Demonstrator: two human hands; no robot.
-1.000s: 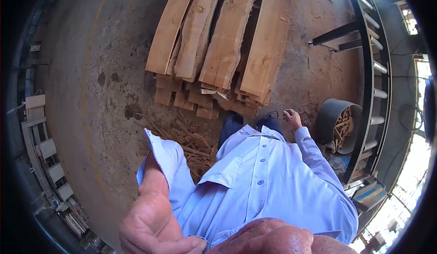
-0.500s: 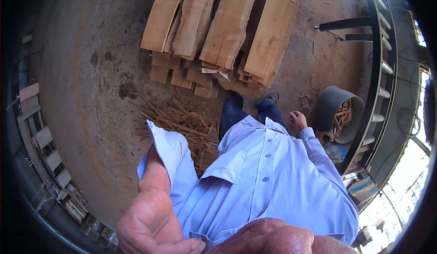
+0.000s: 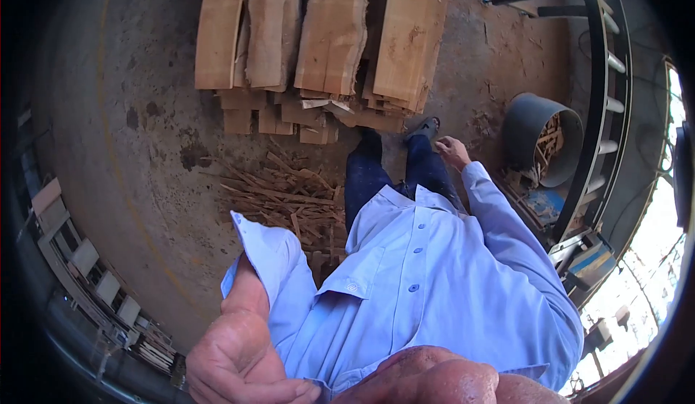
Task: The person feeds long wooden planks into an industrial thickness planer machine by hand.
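My left hand (image 3: 235, 357) is raised at the bottom left, close under the chin. Its fingers are curled closed, and the fingertips meet the edge of the collar of the light blue shirt (image 3: 405, 274); what they pinch, if anything, is hidden. Farther forward, my right hand (image 3: 452, 152) hangs beside my right leg. Its fingers are loosely bent and apart, with nothing visible in them. Ahead of my feet lies a stack of wooden boards (image 3: 329, 38), some with rough bark edges.
A heap of thin wood scraps (image 3: 289, 194) lies on the floor left of my legs. To the right are a grey bin (image 3: 523, 130) tipped on its side with wood pieces in it, and a roller conveyor (image 3: 604, 114). Slatted racks (image 3: 79, 255) stand far left.
The view has shifted, so the boards sit farther left and the bin higher. My right hand appears slightly farther forward beside my leg. My left hand keeps its pose at the collar.
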